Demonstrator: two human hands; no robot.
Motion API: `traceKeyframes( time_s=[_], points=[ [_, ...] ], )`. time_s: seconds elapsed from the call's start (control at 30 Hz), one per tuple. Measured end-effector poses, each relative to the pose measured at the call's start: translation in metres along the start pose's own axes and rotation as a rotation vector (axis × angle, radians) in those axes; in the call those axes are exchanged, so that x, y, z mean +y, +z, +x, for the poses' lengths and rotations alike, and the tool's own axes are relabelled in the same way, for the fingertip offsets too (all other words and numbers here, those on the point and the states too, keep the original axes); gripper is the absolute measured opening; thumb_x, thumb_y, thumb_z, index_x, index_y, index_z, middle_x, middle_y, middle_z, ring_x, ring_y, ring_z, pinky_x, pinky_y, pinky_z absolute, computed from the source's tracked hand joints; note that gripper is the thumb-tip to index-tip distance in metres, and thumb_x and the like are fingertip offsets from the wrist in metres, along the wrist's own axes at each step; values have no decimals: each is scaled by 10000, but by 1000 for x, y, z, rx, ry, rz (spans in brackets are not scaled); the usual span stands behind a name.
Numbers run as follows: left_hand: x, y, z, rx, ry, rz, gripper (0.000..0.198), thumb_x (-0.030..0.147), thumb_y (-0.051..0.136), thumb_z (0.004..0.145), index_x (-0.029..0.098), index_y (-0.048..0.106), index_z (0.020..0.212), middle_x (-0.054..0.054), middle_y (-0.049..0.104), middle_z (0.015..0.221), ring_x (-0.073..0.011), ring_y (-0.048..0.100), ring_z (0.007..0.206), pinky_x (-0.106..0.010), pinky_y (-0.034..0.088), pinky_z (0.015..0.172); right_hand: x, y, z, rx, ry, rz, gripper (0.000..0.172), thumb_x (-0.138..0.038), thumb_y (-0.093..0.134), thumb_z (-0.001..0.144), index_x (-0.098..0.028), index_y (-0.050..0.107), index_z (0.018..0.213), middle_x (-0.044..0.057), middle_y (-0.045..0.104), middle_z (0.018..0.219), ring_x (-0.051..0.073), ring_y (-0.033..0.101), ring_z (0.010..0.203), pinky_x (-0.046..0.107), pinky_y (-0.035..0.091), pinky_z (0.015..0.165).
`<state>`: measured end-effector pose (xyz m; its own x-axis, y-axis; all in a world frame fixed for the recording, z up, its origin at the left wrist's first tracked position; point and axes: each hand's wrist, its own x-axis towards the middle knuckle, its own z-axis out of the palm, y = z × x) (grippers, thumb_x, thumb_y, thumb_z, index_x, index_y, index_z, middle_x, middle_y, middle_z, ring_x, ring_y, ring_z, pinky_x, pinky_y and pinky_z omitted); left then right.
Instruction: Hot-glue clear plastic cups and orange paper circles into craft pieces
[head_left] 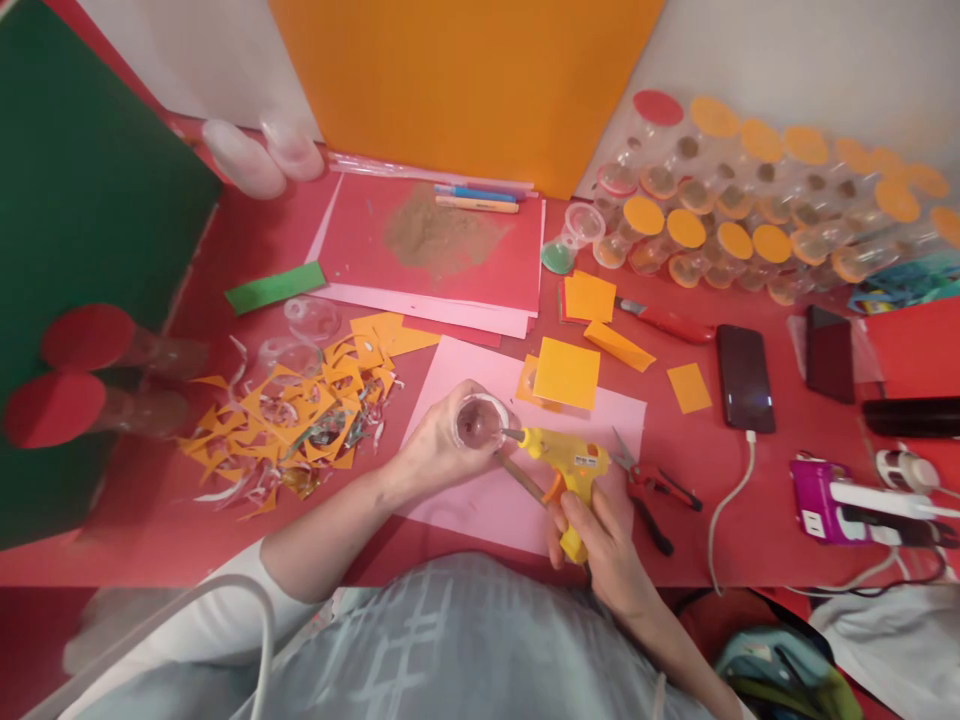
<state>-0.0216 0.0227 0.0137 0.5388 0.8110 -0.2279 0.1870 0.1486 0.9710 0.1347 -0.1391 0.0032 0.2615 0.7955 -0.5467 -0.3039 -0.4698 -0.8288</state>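
Observation:
My left hand (439, 430) is wrapped round a clear plastic bottle piece (480, 422), its round opening facing up. A yellow hot glue gun (566, 455) is in my right hand (596, 530), fingers closed round its grip. The glue gun's nozzle points left and meets or nearly touches the rim; contact is unclear. A thin brown stick (521, 477) slants below the nozzle. Under both hands lies a pink paper sheet (450, 510). Orange-yellow paper squares (568, 375) lie just beyond the glue gun, and red-and-black pliers or snips (656, 485) rest to its right.
Orange paper scraps (300, 410) heap at left, near two red-topped hourglass-like bottle shapes (90, 335). Several similar orange-topped ones (735, 200) stand back right. Brown sand-like powder (442, 235) covers a red sheet. A red cutter (667, 320), phone (745, 378) and purple power strip (821, 500) lie right.

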Motion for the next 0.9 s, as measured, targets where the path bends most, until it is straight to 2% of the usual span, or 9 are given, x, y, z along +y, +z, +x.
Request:
traceKeyframes(
  time_s=[0.23,0.47,0.8,0.9],
  points=[
    [-3,1,1,16,7,-50,256,302,701,637,219,493,760,2,716,750,-123,605,630,-243,475,594,0,1,-2,5,26,14,529,-710,748,785,-213,575,848,-75,546,623,86,568,397,190,446,392],
    [1,1,1,13,-24,-93,243,269,668,608,228,481,758,24,686,700,-121,573,613,-245,470,586,2,0,-3,-13,48,19,524,-703,746,792,-210,592,883,-72,546,629,93,573,405,208,468,407],
    [-8,-1,-1,-30,41,-21,257,273,691,638,227,483,782,25,679,725,-117,563,623,-248,470,612,2,2,-4,-36,44,1,510,-700,724,812,-213,608,908,-72,541,623,93,563,405,211,445,411],
    [-8,-1,-2,-45,63,25,225,294,684,670,224,511,795,28,666,738,-118,591,629,-244,489,619,0,3,-2,-2,21,-8,522,-713,735,787,-219,582,863,-75,539,622,92,555,389,203,421,384]
  ],
)
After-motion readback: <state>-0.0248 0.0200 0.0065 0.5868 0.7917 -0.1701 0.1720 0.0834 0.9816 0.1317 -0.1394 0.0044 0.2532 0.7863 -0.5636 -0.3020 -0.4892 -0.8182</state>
